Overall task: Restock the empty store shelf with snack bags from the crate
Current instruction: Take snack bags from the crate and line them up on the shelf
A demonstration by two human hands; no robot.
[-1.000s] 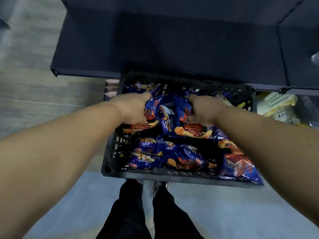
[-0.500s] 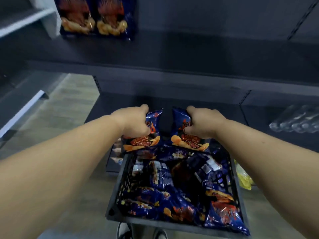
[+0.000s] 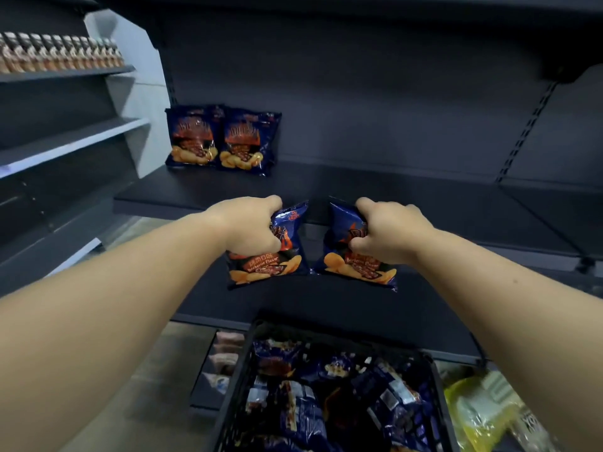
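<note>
My left hand (image 3: 249,225) grips a blue barbecue snack bag (image 3: 266,264) by its upper part. Beside it, my right hand (image 3: 390,231) grips a second blue snack bag (image 3: 357,267) the same way. Both bags hang in the air in front of the dark shelf (image 3: 375,194), above the black crate (image 3: 243,370). The crate sits at the bottom of the view and holds several more blue bags. Two identical bags (image 3: 222,140) stand upright side by side at the left end of the shelf, against the back panel.
A lower dark shelf (image 3: 326,308) runs just behind the crate. To the left, grey shelves carry a row of small bottles (image 3: 62,53). Yellow and clear packages (image 3: 483,409) lie right of the crate. Pink packs (image 3: 226,350) lie left of it.
Both hands have lifted their bags out of the crate and raised them toward the shelf. The view has tilted up, so the shelf with two standing bags now shows.
</note>
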